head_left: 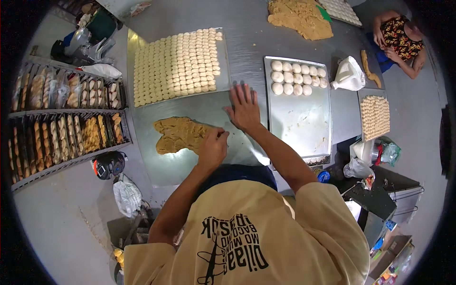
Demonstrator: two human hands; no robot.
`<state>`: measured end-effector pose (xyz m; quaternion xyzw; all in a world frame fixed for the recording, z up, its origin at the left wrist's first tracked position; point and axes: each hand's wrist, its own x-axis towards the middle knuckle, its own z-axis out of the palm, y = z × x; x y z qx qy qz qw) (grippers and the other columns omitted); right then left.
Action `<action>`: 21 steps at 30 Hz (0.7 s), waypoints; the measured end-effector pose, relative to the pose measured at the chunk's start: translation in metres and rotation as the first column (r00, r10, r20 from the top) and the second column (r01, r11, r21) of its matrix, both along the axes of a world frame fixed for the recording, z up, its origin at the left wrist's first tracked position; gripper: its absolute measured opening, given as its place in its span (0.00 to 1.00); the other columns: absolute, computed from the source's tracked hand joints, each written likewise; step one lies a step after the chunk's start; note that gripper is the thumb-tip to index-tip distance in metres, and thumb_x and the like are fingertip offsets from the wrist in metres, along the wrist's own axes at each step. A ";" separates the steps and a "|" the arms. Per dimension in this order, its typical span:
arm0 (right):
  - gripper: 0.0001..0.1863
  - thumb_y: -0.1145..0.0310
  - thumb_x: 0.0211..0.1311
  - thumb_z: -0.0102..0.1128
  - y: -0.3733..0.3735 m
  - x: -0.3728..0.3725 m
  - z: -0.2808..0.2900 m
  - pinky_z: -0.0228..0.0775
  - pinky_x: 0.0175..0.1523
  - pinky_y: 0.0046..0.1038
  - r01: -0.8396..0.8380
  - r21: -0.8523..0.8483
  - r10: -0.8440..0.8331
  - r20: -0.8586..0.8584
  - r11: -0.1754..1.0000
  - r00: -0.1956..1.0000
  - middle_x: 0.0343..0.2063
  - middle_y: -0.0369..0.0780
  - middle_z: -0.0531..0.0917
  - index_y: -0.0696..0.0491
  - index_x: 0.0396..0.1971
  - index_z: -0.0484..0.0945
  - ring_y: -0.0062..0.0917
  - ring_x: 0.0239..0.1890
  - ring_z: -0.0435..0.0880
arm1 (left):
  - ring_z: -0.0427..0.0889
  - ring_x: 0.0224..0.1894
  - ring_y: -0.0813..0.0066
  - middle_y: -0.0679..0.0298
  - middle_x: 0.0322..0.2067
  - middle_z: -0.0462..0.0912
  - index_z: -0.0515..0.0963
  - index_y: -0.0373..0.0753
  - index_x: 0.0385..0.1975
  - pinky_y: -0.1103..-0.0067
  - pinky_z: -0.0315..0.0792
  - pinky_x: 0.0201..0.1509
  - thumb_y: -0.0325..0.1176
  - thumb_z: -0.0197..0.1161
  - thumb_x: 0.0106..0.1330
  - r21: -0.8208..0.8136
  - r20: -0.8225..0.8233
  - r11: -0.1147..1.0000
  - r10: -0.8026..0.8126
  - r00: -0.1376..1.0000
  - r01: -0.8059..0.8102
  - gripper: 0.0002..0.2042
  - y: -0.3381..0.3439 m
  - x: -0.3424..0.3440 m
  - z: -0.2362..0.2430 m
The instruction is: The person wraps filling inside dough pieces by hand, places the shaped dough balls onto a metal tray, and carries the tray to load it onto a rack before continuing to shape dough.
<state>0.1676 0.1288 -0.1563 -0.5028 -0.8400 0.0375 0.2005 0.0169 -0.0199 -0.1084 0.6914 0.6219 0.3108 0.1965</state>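
Note:
A flat, uneven slab of brown dough (176,135) lies on the near part of the metal table. My left hand (213,148) is closed at the slab's right end, its fingers curled and pinched together. Whatever sits between those fingertips is too small or hidden to name. To the right of it, my right hand (245,110) lies open with fingers spread, palm down on the table. Its fingertips come close to the lower right corner of a tray (225,61) filled with rows of small pale dough pieces (178,66).
Right of my hands is a metal tray (300,126) with round white dough balls (288,77) at its far end. Beyond lie more brown dough (301,19), a white bag (350,73) and a tray of small pieces (375,116). Bread racks (66,111) stand left; another person (399,40) is far right.

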 end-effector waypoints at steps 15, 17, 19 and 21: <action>0.15 0.71 0.69 0.69 -0.055 0.076 0.010 0.77 0.65 0.45 -0.286 -0.541 0.079 -0.373 0.791 0.925 0.52 0.48 0.89 0.55 0.54 0.86 0.50 0.57 0.86 | 0.87 0.39 0.52 0.51 0.46 0.85 0.87 0.33 0.45 0.67 0.82 0.44 0.26 0.67 0.73 -0.140 0.205 0.990 0.019 0.979 0.010 0.07 0.014 -0.006 0.006; 0.16 0.72 0.66 0.70 -0.044 0.105 0.048 0.82 0.57 0.45 -0.234 -0.583 -0.082 -0.463 0.778 0.883 0.50 0.52 0.90 0.55 0.53 0.87 0.52 0.50 0.90 | 0.86 0.37 0.56 0.53 0.45 0.84 0.87 0.33 0.45 0.69 0.81 0.41 0.25 0.67 0.73 -0.109 0.230 0.994 0.001 0.973 0.025 0.06 0.040 0.028 0.011; 0.16 0.73 0.66 0.71 -0.020 0.156 0.056 0.84 0.54 0.45 -0.086 -0.585 -0.242 -0.460 0.806 0.854 0.48 0.54 0.90 0.56 0.53 0.87 0.53 0.46 0.90 | 0.86 0.36 0.57 0.54 0.46 0.84 0.87 0.34 0.44 0.69 0.81 0.40 0.24 0.67 0.73 -0.107 0.260 0.990 -0.067 0.963 0.098 0.05 0.070 0.070 0.024; 0.15 0.73 0.65 0.71 0.014 0.210 0.063 0.84 0.51 0.45 0.143 -0.459 -0.363 -0.437 0.877 0.823 0.48 0.57 0.89 0.57 0.52 0.88 0.54 0.44 0.91 | 0.86 0.35 0.57 0.55 0.46 0.84 0.87 0.34 0.44 0.69 0.81 0.40 0.24 0.67 0.72 -0.118 0.273 0.984 -0.095 0.957 0.131 0.05 0.092 0.101 0.029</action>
